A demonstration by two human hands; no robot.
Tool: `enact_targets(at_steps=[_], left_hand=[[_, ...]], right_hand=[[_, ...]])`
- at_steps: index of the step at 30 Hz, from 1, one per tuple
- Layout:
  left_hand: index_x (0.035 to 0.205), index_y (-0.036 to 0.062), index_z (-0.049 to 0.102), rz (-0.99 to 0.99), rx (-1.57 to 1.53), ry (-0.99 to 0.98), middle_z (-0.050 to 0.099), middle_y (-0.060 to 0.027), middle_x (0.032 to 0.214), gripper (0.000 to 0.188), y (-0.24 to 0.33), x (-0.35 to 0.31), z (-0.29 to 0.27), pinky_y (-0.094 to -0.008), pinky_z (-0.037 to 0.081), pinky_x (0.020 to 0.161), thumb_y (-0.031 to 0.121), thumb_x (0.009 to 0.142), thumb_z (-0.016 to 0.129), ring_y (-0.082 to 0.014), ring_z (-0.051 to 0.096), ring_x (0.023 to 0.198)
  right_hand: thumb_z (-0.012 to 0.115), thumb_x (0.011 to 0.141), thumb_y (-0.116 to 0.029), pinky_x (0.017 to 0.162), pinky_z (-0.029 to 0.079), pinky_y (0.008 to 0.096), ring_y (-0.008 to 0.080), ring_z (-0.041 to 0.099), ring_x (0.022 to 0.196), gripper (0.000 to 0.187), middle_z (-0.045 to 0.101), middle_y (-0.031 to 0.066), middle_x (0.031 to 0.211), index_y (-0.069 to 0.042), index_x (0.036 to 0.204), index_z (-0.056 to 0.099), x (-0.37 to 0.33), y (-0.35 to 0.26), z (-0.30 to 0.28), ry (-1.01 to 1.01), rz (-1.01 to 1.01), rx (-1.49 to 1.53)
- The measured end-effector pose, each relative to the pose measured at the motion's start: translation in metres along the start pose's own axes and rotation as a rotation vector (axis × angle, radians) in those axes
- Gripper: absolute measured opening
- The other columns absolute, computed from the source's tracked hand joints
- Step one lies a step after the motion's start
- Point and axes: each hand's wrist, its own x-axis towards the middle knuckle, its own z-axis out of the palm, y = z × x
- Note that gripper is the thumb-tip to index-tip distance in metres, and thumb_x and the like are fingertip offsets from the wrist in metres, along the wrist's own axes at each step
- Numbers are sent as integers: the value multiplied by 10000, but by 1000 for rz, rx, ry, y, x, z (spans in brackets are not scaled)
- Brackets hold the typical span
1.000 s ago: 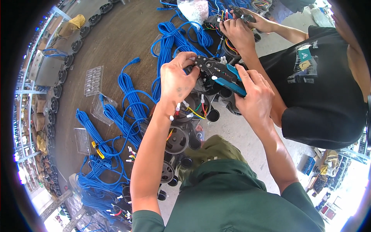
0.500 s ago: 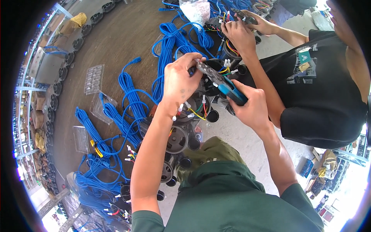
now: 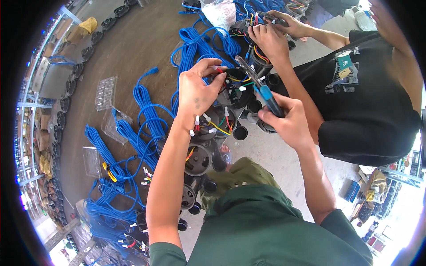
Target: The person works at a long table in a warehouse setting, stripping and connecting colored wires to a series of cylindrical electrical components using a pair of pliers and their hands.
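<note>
My left hand pinches a red wire with a pale cap on its end. It is over a round black motor housing, from which yellow and green wires also rise with white end caps. In my right hand are crimping pliers with teal and black handles. Their jaws point up and left, apart from the red wire and just right of the housing. Below my left wrist is another open housing with capped red, yellow and green wires.
Bundled blue cables and clear plastic trays lie on the brown table. More round housings line its near edge. On the right a co-worker in a black shirt handles wires with a dark tool.
The pliers have come away from the wire in my left hand, moving right and turning more upright. My left hand has shifted slightly left and still holds the wire.
</note>
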Motion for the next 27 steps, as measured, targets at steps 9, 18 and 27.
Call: enact_targets(at_steps=[9,18,27], left_hand=[[1035,-18,723,-145,-228,25,796,-87,891,232,-4,9,6,-262,538,696,80,856,832,-103,702,764],[1076,-12,782,-248,-461,-147,743,-59,1096,179,-12,13,-5,-202,490,777,102,939,781,-49,618,909],[1076,-36,766,-189,-530,-283,719,-95,1282,208,-10,16,-9,-256,519,906,151,1009,707,-106,646,1038]], right_hand=[[743,837,-50,537,319,251,72,456,579,510,595,16,777,83,1314,620,-12,-2,-15,-449,387,892],[726,843,-118,884,538,425,412,692,990,543,700,223,1039,-13,1351,567,-122,86,-29,-157,250,-458],[733,803,-35,826,560,391,335,709,870,558,688,216,983,42,1330,567,-103,48,1,42,189,-278]])
